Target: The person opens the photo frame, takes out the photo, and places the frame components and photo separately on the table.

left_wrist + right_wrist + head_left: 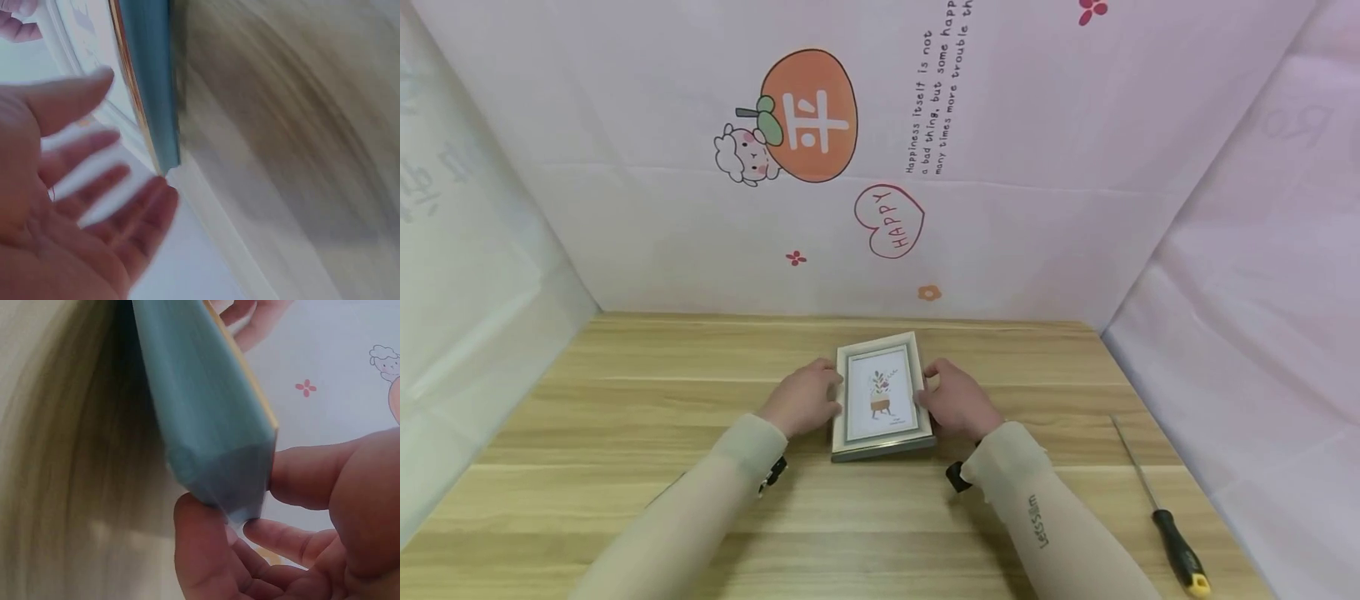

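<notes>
A picture frame (880,387) with a pale border and blue-green sides stands slightly turned on the wooden table, showing a drawing of a potted plant. My right hand (958,402) grips its right side; in the right wrist view the thumb and fingers (203,547) pinch the blue-green edge (200,400) near a corner. On the opposite side, my left hand (802,397) is at the frame's left edge. In the left wrist view the left hand (81,200) has its fingers spread and loosely extended beside the frame's side (147,75); whether they touch it is unclear.
A screwdriver (1176,542) with a black and yellow handle lies at the table's right edge. Behind the wooden table (662,367) rises a white printed cloth (700,242), with more cloth along both sides.
</notes>
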### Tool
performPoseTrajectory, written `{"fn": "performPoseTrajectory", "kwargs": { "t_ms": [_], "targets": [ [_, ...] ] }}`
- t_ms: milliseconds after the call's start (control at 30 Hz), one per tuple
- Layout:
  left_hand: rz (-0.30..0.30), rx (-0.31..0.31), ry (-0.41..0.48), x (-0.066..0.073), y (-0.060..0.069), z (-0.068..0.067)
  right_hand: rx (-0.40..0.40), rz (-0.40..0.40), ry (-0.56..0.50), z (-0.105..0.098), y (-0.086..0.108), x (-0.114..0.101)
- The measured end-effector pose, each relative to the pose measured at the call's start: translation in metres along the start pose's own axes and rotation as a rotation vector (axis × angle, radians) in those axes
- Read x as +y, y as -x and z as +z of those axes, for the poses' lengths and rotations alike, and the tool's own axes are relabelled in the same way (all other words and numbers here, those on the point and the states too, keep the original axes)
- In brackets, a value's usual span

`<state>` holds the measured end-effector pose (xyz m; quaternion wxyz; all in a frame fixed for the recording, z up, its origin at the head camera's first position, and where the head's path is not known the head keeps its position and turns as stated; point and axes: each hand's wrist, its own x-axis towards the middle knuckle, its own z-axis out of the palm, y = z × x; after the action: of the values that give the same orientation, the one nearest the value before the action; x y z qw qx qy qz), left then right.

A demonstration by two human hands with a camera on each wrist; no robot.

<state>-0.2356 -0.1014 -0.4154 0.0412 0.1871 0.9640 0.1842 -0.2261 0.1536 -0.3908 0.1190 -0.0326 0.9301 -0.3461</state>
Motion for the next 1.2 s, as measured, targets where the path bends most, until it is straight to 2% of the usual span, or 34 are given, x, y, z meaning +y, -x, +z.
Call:
{"fn": "performPoseTrajectory", "kwargs": {
  "t_ms": [67, 133, 233, 467, 600, 767, 933, 1067, 1200],
  "targets": [
    [0.075, -0.029, -0.052, -0.001, 0.001, 0.0, 0.012, -0.014, 0.01, -0.002, 0.001, -0.001],
    [0.109, -0.068, -0.085, 0.0, 0.002, -0.001, 0.018, -0.025, 0.006, -0.004, 0.003, -0.003],
    [0.137, -0.085, -0.133, 0.001, 0.001, 0.0, 0.012, -0.023, -0.029, -0.005, 0.004, -0.006],
    [0.131, -0.098, -0.22, 0.005, 0.0, -0.001, 0.001, -0.006, -0.151, -0.006, 0.009, -0.011],
    [0.126, -0.108, -0.229, 0.011, 0.002, -0.005, 0.011, -0.03, -0.199, -0.007, 0.011, -0.014],
    [0.123, -0.111, -0.229, 0.017, 0.005, -0.008, 0.055, -0.083, -0.168, -0.008, 0.016, -0.023],
    [0.128, -0.094, -0.272, 0.019, 0.006, -0.006, 0.091, -0.127, -0.114, -0.009, 0.019, -0.032],
    [0.125, -0.08, -0.282, 0.019, 0.005, -0.006, 0.098, -0.143, -0.143, -0.005, 0.018, -0.036],
    [0.107, -0.08, -0.258, 0.02, 0.005, -0.006, 0.079, -0.167, -0.219, 0.0, 0.017, -0.037]
  ]
}}
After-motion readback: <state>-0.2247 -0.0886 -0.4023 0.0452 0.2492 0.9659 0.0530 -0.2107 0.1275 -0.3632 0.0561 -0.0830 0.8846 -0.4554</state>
